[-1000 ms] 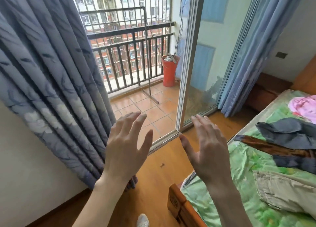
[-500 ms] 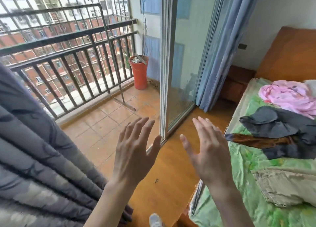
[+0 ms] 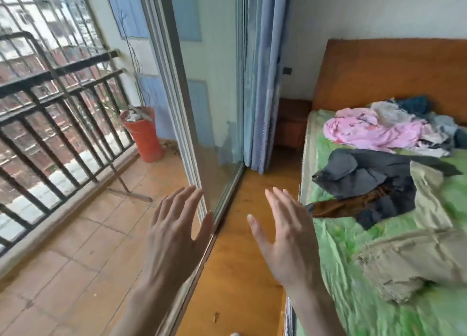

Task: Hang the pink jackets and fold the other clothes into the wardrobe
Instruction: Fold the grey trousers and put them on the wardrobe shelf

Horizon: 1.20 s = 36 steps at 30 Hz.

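Two hands up in front of me, left hand (image 3: pixel 174 237) and right hand (image 3: pixel 290 237), fingers straight and spread, holding nothing. Pink jackets (image 3: pixel 371 130) lie bunched on the bed (image 3: pixel 336 247) near the headboard (image 3: pixel 389 72) (tangled with other clothes). Dark garment (image 3: pixel 366 173) and khaki trousers (image 3: pixel 414 254) lie nearer me.

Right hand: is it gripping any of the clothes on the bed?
No, the right hand is raised with straight fingers over the wooden floor, apart from the clothes pile on the bed.
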{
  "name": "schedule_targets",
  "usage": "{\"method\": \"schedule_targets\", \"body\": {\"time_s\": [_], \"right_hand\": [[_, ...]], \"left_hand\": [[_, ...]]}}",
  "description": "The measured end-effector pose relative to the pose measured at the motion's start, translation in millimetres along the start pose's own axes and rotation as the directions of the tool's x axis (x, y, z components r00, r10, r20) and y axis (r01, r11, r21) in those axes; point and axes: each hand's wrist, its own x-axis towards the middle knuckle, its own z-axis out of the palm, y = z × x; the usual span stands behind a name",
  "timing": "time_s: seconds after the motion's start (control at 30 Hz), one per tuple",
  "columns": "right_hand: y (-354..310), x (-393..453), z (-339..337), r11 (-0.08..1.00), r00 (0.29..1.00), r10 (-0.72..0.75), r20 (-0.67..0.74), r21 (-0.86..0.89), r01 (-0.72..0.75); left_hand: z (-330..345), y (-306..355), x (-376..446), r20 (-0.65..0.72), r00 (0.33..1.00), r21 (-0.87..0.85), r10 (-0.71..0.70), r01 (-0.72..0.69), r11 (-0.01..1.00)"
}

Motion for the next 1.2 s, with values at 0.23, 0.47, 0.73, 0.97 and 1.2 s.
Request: {"method": "schedule_targets", "body": {"time_s": [0.23,0.47,0.73,0.97,1.2], "right_hand": [[44,74,29,0.988,0.980,0.144,-0.140,-0.026,-0.149],[95,123,31,0.948,0.942,0.269,-0.200,-0.116,-0.295],[154,187,60,0.883,0.896,0.371,-0.244,-0.205,-0.422],[209,285,82,0.803,0.837,0.465,-0.290,-0.260,-0.536],[266,350,95,0.720,0.757,0.527,-0.385,-0.271,-0.639]], "left_hand": [[76,-8,106,0.079,0.978,-0.072,0.193,-0.188,0.980],[143,12,179,0.080,0.948,-0.196,0.309,-0.289,0.937],[234,39,279,0.066,0.908,-0.347,0.414,-0.368,0.862],[324,57,395,0.088,0.864,-0.458,0.496,-0.407,0.790],[410,81,487,0.087,0.804,-0.558,0.588,-0.450,0.697]]}}
